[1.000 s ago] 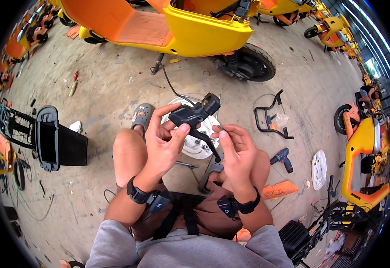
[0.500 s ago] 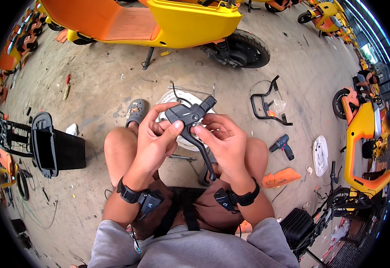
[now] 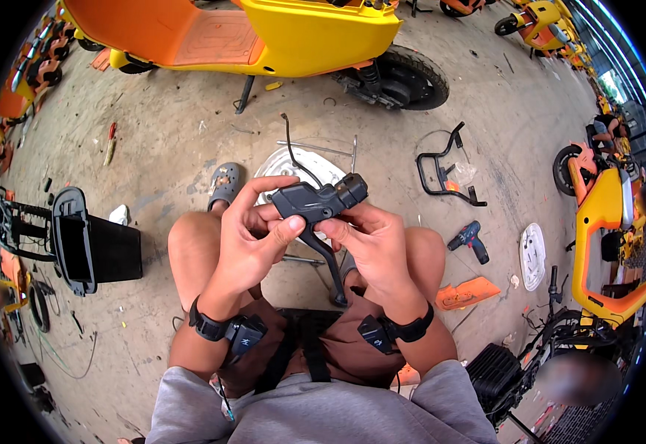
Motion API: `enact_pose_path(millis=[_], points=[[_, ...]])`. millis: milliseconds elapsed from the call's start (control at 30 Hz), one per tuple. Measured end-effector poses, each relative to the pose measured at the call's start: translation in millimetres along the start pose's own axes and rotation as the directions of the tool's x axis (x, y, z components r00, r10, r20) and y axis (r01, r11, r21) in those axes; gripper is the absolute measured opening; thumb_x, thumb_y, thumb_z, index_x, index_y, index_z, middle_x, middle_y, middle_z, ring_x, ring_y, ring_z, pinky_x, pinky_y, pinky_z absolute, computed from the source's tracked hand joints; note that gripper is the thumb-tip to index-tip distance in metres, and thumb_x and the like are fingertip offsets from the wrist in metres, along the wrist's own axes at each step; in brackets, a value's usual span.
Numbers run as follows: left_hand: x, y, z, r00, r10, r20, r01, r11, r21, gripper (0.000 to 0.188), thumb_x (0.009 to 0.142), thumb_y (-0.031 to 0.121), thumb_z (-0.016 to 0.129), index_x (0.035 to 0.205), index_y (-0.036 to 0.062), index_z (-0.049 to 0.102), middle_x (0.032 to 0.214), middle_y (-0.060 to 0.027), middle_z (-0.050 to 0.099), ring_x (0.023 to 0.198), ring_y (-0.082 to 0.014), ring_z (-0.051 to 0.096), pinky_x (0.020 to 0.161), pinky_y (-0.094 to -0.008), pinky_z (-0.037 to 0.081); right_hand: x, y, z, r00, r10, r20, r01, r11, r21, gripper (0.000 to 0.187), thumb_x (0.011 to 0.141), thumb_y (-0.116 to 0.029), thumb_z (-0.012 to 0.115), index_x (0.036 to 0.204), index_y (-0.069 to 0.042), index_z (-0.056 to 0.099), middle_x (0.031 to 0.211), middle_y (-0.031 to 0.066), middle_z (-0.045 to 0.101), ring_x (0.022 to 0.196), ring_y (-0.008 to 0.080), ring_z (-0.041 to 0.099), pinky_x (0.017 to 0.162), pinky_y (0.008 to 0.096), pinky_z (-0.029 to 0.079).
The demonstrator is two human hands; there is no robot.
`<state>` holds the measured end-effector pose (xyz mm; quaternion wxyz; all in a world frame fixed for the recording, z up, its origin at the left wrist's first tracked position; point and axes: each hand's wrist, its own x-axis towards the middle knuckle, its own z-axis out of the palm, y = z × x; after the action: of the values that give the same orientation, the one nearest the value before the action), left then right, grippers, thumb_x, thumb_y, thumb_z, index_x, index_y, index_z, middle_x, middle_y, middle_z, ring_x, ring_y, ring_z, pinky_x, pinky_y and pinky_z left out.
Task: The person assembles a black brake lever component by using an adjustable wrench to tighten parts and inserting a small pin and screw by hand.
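Both hands pinching matte black plastic brake lever assembly (image 3: 317,203) at centre: left hand (image 3: 252,240) at 9 o'clock, right hand (image 3: 371,248) at 3. Glossy yellow-orange scooter (image 3: 263,29) at 12; cordless drill (image 3: 469,240) at 3.

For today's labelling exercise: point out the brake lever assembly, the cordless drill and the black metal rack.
brake lever assembly (image 3: 315,201), head view, on its housing
cordless drill (image 3: 471,240), head view, on its body
black metal rack (image 3: 441,172), head view, on its frame

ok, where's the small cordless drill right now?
In the head view, the dark cordless drill with red trim lies on the concrete floor at the person's right, between the black metal bracket and the orange panel piece.
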<state>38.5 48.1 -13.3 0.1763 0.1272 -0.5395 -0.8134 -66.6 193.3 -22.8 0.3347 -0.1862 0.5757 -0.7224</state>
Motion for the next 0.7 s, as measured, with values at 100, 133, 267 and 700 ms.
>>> enact_pose_path(millis=[100,133,267,700], points=[[0,0,-2,0.999,0.004,0.032,-0.004,1.000,0.004,0.046,0.090,0.007,0.066,0.129,0.0002,0.043,0.092,-0.0104,0.070,0.051,0.0007,0.043,0.042,-0.0164,0.028,0,1,-1,0.999,-0.043,0.010,0.043,0.999,-0.012,0.021,0.084,-0.011,0.075,0.100,0.000,0.070,0.085,0.0014,0.068,0.069,0.0043,0.057,0.057,0.0183,0.045],[0,0,-3,0.999,0.004,0.040,-0.004,1.000,0.002,0.046,0.090,0.007,0.066,0.129,0.0002,0.043,0.093,-0.0105,0.070,0.052,0.0007,0.043,0.042,-0.0163,0.028,0,2,-2,0.998,-0.059,0.015,0.059,0.998,-0.017,0.021,0.084,-0.011,0.075,0.100,0.000,0.070,0.086,0.0014,0.068,0.069,0.0045,0.057,0.057,0.0185,0.045],[0,2,-5,0.999,-0.009,0.043,0.010,1.000,-0.023,0.045,0.090,0.006,0.065,0.129,0.0006,0.043,0.092,-0.0117,0.070,0.049,0.0007,0.042,0.041,-0.0169,0.026,0,3,-3,1.000,-0.017,0.020,0.018,0.999,-0.038,0.022,0.084,-0.010,0.074,0.103,0.000,0.070,0.087,0.0022,0.067,0.069,0.0056,0.058,0.058,0.0194,0.047],[8,-1,-5,0.988,-0.081,-0.133,0.066,0.992,-0.112,0.030,0.093,0.007,0.060,0.119,0.0041,0.044,0.085,-0.0157,0.070,0.041,0.0002,0.036,0.036,-0.0182,0.023,-9,-7,5,0.990,-0.131,0.049,0.137,0.841,-0.523,0.024,0.084,-0.009,0.073,0.104,0.001,0.069,0.091,0.0063,0.064,0.066,0.0076,0.059,0.055,0.0225,0.045]])
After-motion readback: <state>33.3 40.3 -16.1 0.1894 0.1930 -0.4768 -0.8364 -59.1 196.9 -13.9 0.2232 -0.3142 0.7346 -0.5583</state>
